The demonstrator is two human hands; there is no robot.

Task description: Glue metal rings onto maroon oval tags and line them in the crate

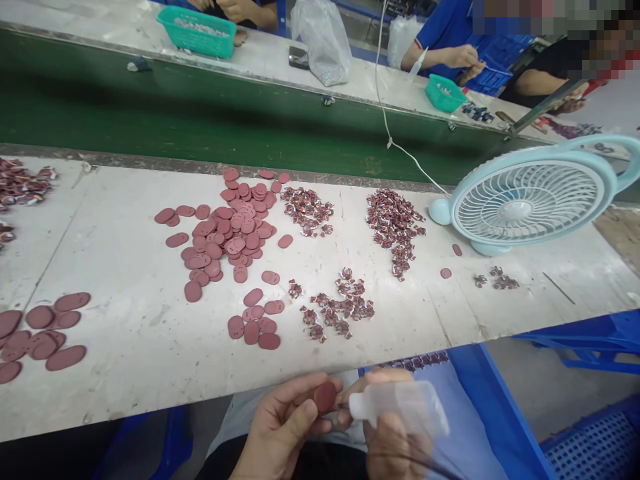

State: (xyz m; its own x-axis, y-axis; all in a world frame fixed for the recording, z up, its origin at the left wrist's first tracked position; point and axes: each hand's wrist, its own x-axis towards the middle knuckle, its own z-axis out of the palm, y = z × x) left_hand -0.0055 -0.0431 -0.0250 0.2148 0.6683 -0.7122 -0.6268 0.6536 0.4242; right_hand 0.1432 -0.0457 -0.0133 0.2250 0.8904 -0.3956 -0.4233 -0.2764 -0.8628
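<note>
My left hand [287, 423] pinches a dark red oval disc [325, 397] between thumb and fingers, just off the table's front edge. Beside it, my right hand [393, 433] is wrapped round a translucent white squeeze bottle [417, 407], its nozzle pointing left at the disc; whether the tip touches cannot be made out. On the table ahead lie a small group of red oval discs [251, 331] and a larger heap of the same discs [225, 230]. To their right are small brown-and-white figure-like pieces [345, 307], too small to name.
More figure pieces [393, 223] lie farther back, near a light blue fan [517, 210] with a white cord [383, 100]. A blue tray [493, 400] sits below right. Across the green partition [200, 107], co-workers' hands [465, 60] work near a green basket [445, 100].
</note>
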